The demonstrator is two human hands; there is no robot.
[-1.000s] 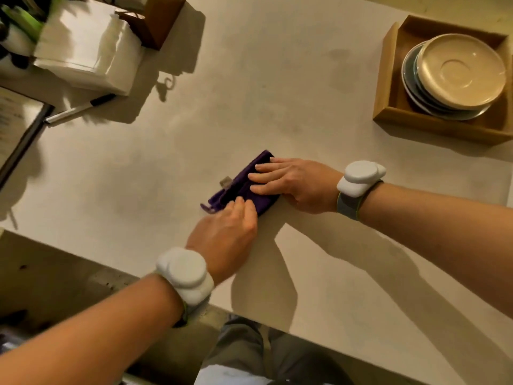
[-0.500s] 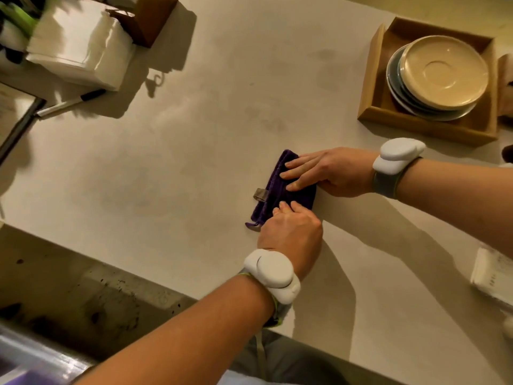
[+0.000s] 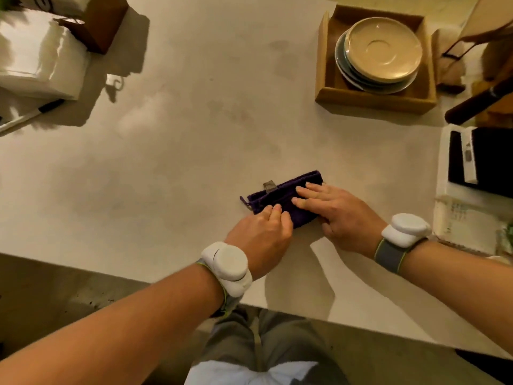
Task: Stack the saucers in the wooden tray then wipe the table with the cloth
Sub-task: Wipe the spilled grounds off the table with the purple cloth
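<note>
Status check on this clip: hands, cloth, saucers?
Left hand and right hand flat on folded purple cloth, mid-table. Saucers stacked in wooden tray. Nothing blocking nearby tabletop.

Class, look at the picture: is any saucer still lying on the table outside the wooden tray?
No. The saucers sit stacked inside the tray, and none shows on the bare table.

Cloth (image 3: 280,200) – purple, soft matt fabric; saucers (image 3: 384,50) glossy glazed; tray (image 3: 372,100) wooden; table (image 3: 180,134) smooth matt.
</note>
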